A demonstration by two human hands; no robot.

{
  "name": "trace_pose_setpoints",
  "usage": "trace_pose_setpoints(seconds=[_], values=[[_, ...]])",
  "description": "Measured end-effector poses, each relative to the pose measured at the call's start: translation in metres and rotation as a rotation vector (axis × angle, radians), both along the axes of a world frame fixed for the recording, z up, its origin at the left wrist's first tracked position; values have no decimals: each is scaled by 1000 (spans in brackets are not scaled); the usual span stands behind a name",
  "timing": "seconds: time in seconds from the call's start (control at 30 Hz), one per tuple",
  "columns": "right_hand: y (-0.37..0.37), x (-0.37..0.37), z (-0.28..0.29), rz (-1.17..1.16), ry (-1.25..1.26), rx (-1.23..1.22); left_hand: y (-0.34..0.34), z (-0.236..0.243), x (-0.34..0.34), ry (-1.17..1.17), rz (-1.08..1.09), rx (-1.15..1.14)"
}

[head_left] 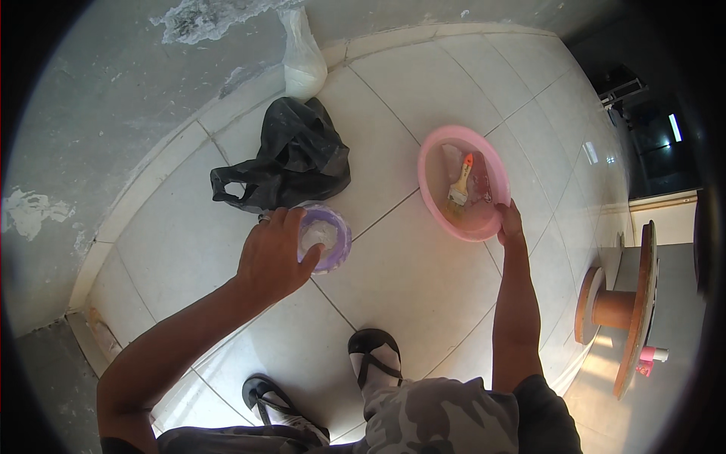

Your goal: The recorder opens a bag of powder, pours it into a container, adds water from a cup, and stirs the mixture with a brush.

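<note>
My left hand [274, 256] is closed on the rim of a small purple bowl [342, 236], thumb over its near edge. White powder or paste [318, 233] lies inside the bowl, and white smears mark its rim. To the right, my right hand [511, 222] grips the near right rim of a pink oval basin [428, 189]. Cloudy liquid seems to fill its bottom. A paintbrush [460, 181] with an orange-tipped pale handle leans in the basin, bristles toward me. Beside the brush is a flat dark red thing [480, 179] whose kind I cannot make out.
A crumpled black plastic bag [299, 151] lies just beyond the purple bowl. Behind it a white filled bag [304, 64] leans against the grey, peeling wall [151, 98]. A wooden spool-shaped stand [612, 309] is at the far right. My sandalled feet [376, 356] are on the tiled floor.
</note>
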State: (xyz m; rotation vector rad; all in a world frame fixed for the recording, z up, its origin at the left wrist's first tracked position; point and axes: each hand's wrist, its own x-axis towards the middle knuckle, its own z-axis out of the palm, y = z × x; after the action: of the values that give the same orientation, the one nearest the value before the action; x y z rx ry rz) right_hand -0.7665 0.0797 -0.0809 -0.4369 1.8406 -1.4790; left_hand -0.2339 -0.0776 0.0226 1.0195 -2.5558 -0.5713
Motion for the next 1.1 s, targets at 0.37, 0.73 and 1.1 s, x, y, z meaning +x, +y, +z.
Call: trace_pose_setpoints(seconds=[0.37,0.73,1.1], values=[[14,46,-1,-60,-111,-133,-46,-43,13,-399,187,537],[47,87,24,-20,-433,92,-39,-51,24,111,233,1230],[49,131,26,103,-541,-81,-35,-57,19,153,266,1264]])
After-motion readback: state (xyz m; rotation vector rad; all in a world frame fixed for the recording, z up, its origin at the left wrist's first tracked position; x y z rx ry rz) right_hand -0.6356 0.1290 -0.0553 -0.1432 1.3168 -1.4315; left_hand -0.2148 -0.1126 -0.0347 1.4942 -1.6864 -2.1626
